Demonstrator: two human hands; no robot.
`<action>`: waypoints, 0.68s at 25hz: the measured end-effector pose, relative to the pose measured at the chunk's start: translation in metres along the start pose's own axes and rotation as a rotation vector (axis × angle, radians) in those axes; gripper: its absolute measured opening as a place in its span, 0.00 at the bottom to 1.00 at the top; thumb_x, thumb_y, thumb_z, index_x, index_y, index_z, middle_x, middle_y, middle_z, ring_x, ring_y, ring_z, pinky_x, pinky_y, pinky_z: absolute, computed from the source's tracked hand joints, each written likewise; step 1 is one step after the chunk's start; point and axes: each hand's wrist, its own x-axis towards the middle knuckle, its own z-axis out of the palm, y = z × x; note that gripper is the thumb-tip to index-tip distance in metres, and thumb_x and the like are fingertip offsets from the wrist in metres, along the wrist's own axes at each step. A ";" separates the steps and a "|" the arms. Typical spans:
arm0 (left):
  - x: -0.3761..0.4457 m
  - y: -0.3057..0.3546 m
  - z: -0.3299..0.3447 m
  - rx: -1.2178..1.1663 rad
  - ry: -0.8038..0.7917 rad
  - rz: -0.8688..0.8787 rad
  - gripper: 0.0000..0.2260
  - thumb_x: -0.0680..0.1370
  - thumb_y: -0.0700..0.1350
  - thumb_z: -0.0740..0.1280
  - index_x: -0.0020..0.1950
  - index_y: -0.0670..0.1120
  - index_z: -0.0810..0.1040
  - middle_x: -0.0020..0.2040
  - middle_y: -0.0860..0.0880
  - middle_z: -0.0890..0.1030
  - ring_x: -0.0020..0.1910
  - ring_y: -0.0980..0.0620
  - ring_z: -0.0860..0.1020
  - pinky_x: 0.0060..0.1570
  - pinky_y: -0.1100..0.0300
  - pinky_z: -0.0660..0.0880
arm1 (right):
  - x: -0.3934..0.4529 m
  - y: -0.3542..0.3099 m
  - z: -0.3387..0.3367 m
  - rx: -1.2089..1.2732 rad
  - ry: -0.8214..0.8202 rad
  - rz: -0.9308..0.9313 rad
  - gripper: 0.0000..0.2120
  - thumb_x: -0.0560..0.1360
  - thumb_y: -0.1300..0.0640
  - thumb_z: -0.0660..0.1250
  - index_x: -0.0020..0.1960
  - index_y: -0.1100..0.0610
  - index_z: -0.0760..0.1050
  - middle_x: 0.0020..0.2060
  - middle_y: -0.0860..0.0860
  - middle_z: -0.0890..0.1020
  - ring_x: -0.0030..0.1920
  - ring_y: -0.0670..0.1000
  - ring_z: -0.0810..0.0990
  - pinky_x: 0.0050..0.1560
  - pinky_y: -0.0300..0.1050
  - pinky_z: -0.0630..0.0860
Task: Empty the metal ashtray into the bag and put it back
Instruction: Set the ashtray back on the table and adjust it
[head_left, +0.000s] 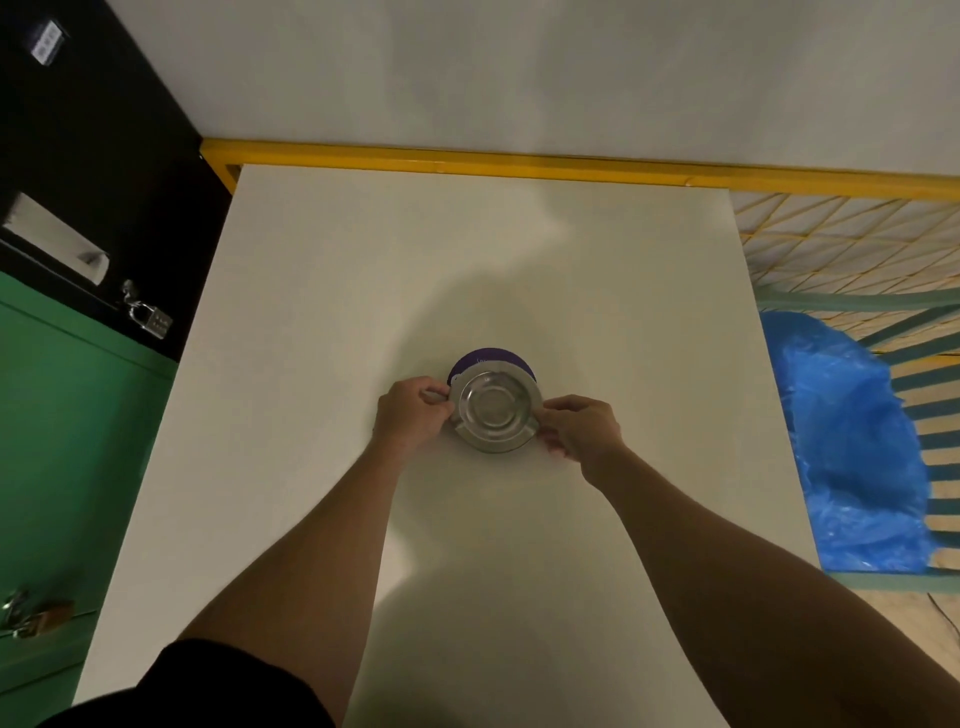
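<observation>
A round metal ashtray (494, 408) with a wide notched rim sits in the middle of the white table (322, 291), partly over a purple round disc (485, 359) that shows behind it. Its bowl looks bare and shiny. My left hand (410, 413) pinches the ashtray's left rim. My right hand (582, 426) grips its right rim. The blue plastic bag (852, 441) hangs off the table's right side, lining a green slatted basket.
A yellow bed rail (519, 162) runs along the table's far edge, with yellow mesh (841, 244) at the right. Green and black lockers (78, 415) with padlocks (150, 319) stand to the left.
</observation>
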 end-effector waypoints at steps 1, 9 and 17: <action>0.004 0.002 0.000 -0.003 0.009 0.000 0.08 0.71 0.44 0.73 0.49 0.52 0.84 0.45 0.47 0.87 0.47 0.46 0.83 0.50 0.57 0.78 | 0.004 -0.003 0.001 0.005 0.005 0.000 0.04 0.68 0.60 0.78 0.40 0.56 0.83 0.28 0.52 0.85 0.26 0.48 0.82 0.23 0.35 0.73; 0.022 0.009 -0.003 -0.026 0.024 -0.007 0.07 0.71 0.44 0.73 0.48 0.51 0.84 0.44 0.46 0.86 0.46 0.42 0.84 0.50 0.51 0.80 | 0.018 -0.017 0.007 0.013 0.017 0.012 0.06 0.67 0.60 0.79 0.40 0.55 0.83 0.29 0.53 0.85 0.26 0.49 0.82 0.24 0.36 0.74; 0.023 0.015 -0.008 -0.071 0.019 -0.031 0.08 0.70 0.47 0.71 0.48 0.53 0.83 0.44 0.46 0.86 0.45 0.42 0.83 0.48 0.50 0.81 | 0.012 -0.027 -0.003 -0.049 0.025 -0.062 0.03 0.70 0.60 0.76 0.41 0.56 0.82 0.33 0.55 0.85 0.29 0.50 0.82 0.29 0.39 0.77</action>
